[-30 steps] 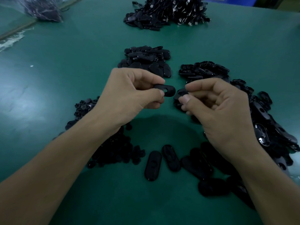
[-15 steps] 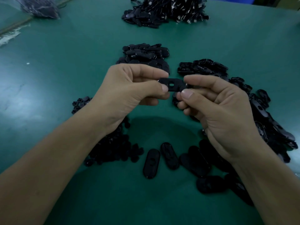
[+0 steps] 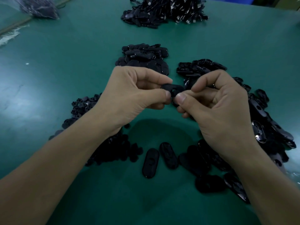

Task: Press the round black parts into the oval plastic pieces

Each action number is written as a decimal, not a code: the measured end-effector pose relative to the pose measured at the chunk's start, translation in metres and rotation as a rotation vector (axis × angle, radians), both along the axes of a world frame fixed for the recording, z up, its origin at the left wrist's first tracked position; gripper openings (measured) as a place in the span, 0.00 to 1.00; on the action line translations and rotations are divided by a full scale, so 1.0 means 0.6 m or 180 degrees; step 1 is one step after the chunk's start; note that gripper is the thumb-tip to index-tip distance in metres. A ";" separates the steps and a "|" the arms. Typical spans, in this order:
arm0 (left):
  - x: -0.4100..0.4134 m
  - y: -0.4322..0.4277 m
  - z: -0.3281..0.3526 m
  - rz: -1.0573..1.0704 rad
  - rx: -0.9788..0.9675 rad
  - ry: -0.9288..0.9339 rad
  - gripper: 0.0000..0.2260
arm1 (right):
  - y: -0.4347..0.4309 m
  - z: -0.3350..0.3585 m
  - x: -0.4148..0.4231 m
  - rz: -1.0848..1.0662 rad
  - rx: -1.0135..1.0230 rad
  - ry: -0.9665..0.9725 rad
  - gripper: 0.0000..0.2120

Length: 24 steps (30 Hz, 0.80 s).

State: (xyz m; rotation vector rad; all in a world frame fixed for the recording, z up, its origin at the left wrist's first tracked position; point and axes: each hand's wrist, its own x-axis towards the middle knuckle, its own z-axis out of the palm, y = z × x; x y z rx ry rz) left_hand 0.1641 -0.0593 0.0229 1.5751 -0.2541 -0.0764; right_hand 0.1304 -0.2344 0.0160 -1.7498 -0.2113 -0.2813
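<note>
Oval plastic piece (image 3: 173,90): light, stiff, likely slick; pinched by left hand (image 3: 129,96) & right hand (image 3: 217,108); hold by ends.

A green mat (image 3: 65,62) covers the table — glare at its left

Mat (image 3: 68,51) free far L; piles (image 3: 143,58) block ctr/R.

oval piece (image 3: 174,89) mostly hidden, bag (image 3: 39,7) cropped
</note>
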 end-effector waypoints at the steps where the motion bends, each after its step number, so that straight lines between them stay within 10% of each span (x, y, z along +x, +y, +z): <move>1: -0.001 -0.001 0.000 -0.0006 0.0048 -0.0039 0.09 | 0.000 0.000 -0.001 -0.0011 -0.0077 -0.0030 0.14; 24: -0.007 0.000 -0.017 -0.0278 0.1597 -0.1109 0.10 | 0.009 -0.013 -0.012 -0.0259 -0.1499 -0.0230 0.18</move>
